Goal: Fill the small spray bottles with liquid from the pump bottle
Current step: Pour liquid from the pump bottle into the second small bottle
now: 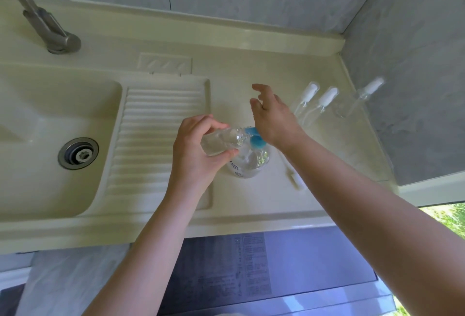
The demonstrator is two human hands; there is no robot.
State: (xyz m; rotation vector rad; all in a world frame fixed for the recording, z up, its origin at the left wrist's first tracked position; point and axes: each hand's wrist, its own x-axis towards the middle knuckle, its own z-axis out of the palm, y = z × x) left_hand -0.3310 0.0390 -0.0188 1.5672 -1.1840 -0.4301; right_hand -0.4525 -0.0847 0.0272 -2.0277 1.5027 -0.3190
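My left hand (198,144) curls round a small spray bottle (221,140), thumb on the near side and fingers over the top, holding it tilted almost flat with its open neck pointing right at the blue nozzle of the pump bottle (249,157). My right hand (273,116) rests with its heel on the blue pump head (256,140), fingers spread loose and lifted, gripping nothing.

The risk, as I judge it, is the line-up. The small neck is narrow and the nozzle is only just beside it; I cannot tell whether the spout is truly inside the mouth. If I press while it sits off to one side, the liquid runs down the outside and over my fingers onto the bench (251,202). Tilted this far, the bottle could also spill back out of its own neck as it fills. A hard push with my palm could tip the pump bottle, since nothing else steadies it.

The small bottle is clear, slim and uncapped, seemingly with some liquid inside, though the glare makes the level hard to read. The pump bottle is clear too, round, with print on its near side, standing on the bench just right of the ribbed drainboard (161,139). Three more capped small bottles (324,100) lie to the far right, and a loose sprayer top (295,179) lies near my right wrist
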